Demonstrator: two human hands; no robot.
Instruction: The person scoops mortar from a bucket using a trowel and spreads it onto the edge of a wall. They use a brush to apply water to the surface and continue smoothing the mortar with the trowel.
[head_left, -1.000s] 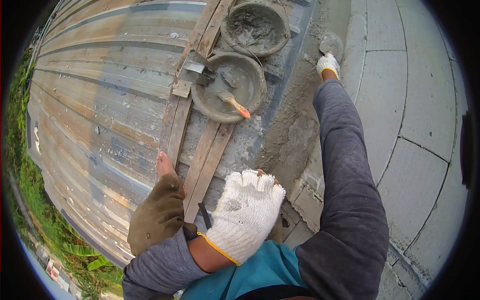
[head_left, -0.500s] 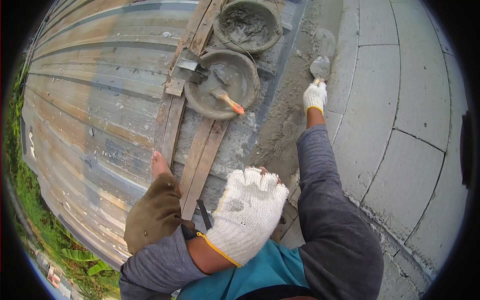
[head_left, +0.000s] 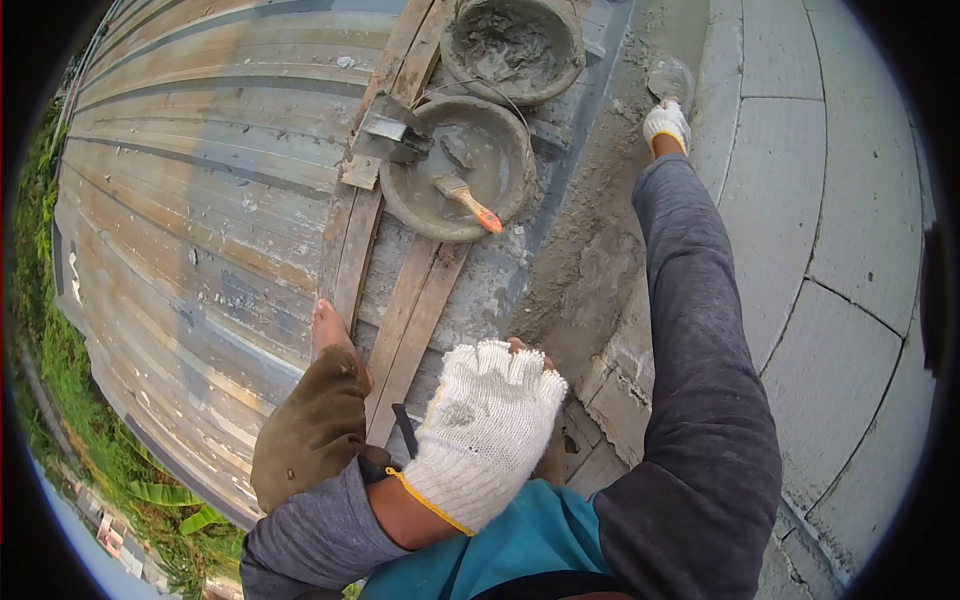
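My right hand (head_left: 667,127), in a white glove with a yellow cuff, is stretched far forward and closed on a round-bladed trowel (head_left: 670,78). The blade lies against wet grey mortar (head_left: 625,110) in the strip beside the block wall. Close to my body, my left hand (head_left: 490,420) is gloved too, its back turned up and its fingers curled down out of sight. Whether it holds anything cannot be made out. Ahead of it, a brush with an orange-tipped handle (head_left: 468,205) rests in a tub of watery grey mix (head_left: 393,205).
A second tub (head_left: 575,75) holds thick mortar. A metal piece (head_left: 393,133) sits at the near tub's left edge. Wooden planks (head_left: 415,320) cross the corrugated metal roof (head_left: 190,210), where my bare foot rests. Grey blocks (head_left: 770,190) run along the right.
My right hand drew back toward me with the trowel half a second ago and has since reached forward again. The left hand has barely moved.
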